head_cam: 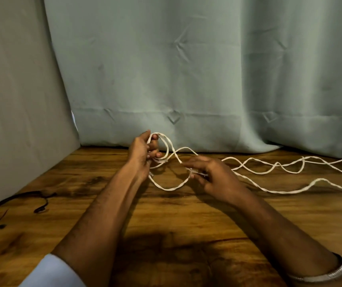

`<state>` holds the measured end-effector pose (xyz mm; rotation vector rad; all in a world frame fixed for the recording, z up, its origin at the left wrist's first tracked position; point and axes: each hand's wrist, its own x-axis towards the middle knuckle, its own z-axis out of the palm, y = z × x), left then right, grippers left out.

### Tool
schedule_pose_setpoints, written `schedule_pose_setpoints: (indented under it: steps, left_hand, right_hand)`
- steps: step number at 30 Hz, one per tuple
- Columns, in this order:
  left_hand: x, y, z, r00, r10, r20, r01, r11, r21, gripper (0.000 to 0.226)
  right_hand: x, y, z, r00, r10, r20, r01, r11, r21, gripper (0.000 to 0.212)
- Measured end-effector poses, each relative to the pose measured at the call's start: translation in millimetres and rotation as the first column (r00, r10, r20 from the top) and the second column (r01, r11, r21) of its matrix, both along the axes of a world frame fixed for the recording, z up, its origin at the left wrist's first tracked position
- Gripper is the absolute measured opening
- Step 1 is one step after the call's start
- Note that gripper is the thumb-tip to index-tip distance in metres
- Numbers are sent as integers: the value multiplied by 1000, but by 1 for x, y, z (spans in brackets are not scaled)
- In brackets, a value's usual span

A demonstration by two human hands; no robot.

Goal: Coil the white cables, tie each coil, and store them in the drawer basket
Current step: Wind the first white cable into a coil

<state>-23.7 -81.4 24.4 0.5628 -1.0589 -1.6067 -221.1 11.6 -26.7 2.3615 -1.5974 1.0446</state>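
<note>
over the wooden tabletop you are still coiling: your left hand curls its fingers round the first loops of white cable, your right hand pinches the running strand. next, feed another even loop leftward.

Open wood in front, cable strung across the right

The near middle of the counter lies bare between the forearms. The white cable snakes in loose crossing strands from the centre to the right edge, barring that side. Thin black cords lie at the left edge. A green curtain closes the back, a grey panel the left.
</note>
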Motion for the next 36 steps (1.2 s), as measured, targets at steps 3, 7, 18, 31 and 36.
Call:
schedule_pose_setpoints:
  steps: [3,7,18,31,36]
  left_hand:
    - [-1,1,-2,991,48,126,-38,996,-86,32]
    - [-17,7,-5,959,22,281,45,972,-230,35]
    - [-40,32,-27,860,-82,504,300,880,-368,29]
    - [-36,55,-18,863,-265,430,400,878,-262,40]
    - [-37,49,-18,891,-139,432,293,903,-314,39]
  right_hand:
    - [0,3,4,999,35,-22,-35,999,-31,47]
    - [4,7,9,996,86,34,-82,990,-118,46]
    - [15,16,14,848,207,487,-134,974,-181,31]
    - [12,4,14,418,54,907,-297,951,81,42]
    - [19,0,17,73,50,996,-410,912,-16,21]
